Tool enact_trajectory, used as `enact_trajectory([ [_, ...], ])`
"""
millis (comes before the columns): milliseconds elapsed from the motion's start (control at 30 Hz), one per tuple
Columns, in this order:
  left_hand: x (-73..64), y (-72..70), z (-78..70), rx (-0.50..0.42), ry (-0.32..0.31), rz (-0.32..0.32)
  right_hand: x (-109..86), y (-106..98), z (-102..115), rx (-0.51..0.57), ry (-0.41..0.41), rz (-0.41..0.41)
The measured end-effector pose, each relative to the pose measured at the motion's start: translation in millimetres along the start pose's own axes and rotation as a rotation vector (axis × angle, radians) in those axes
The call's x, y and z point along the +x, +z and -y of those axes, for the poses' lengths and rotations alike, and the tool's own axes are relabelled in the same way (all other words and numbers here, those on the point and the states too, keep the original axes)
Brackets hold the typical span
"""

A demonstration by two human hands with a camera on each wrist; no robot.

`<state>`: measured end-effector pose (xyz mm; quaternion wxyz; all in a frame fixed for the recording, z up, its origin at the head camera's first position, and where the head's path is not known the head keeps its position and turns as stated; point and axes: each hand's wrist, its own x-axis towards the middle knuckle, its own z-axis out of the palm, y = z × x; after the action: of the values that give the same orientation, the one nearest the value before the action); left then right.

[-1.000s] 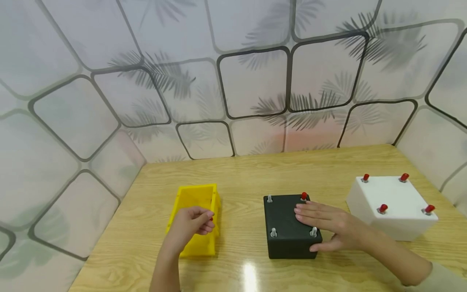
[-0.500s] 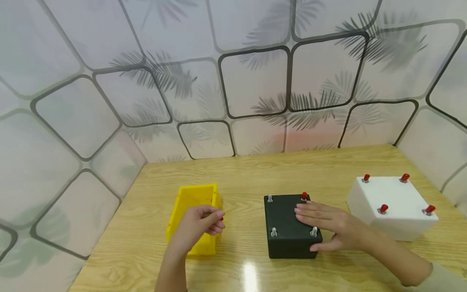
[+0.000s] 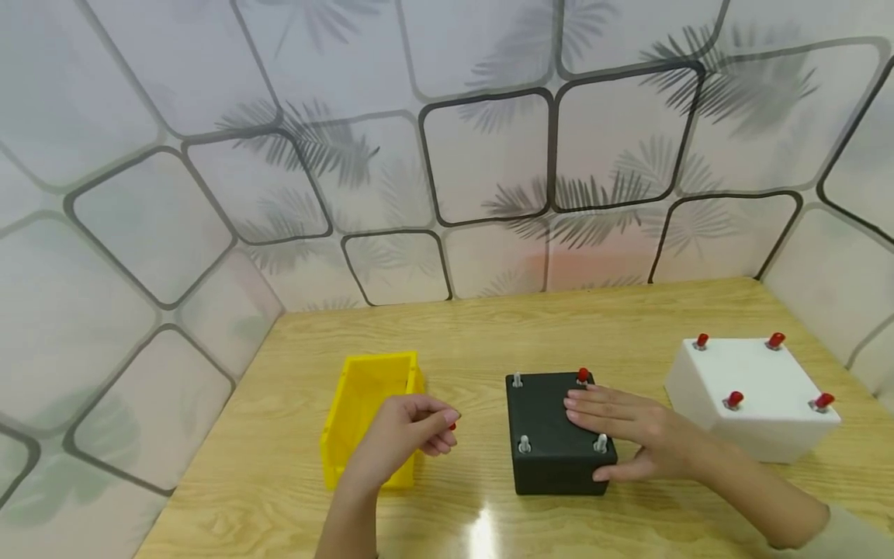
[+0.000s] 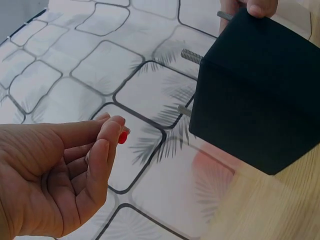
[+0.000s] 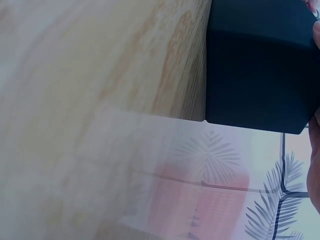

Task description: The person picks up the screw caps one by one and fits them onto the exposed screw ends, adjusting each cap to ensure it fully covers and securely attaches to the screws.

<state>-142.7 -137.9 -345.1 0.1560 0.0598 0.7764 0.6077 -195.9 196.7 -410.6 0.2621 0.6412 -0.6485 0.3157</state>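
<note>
My left hand (image 3: 412, 435) pinches a small red cap (image 4: 122, 137) between thumb and fingertips, in the gap between the yellow bin and the black box. Only the cap's red end shows; the fingers hide the rest. My right hand (image 3: 639, 435) lies with straight fingers on top of the black box (image 3: 541, 415), its thumb against the near right corner. Upright threaded studs stand at the box's corners. On the far right stud sits a red cap (image 3: 583, 376); bare metal shows on the near left stud (image 3: 524, 445) and two others.
Left of the black box stands a yellow bin (image 3: 335, 423), partly behind my left forearm. To the right, a white box (image 3: 757, 380) carries several red-capped studs on its top. All stand on a wooden table (image 3: 482, 334) with a patterned wall covering (image 3: 489, 163) around it.
My left hand has moved right, from over the yellow bin to beyond its right side, still pinching the red cap. The right hand and black box have stayed put.
</note>
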Motion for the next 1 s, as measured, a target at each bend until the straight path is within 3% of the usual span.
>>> enact_trajectory([
  [467, 6.2, 16.5, -11.9, 0.004, 0.030, 0.065, 1.8, -2.7, -2.2, 0.029, -0.006, -0.010],
  [733, 14.2, 35.3, -15.5, 0.006, 0.053, 0.122, 3.6, -7.2, -8.2, 0.057, -0.035, -0.002],
  [1000, 20.0, 50.1, -16.4, 0.010, 0.030, 0.133, 4.5, -8.7, -12.3, 0.062, -0.063, -0.004],
])
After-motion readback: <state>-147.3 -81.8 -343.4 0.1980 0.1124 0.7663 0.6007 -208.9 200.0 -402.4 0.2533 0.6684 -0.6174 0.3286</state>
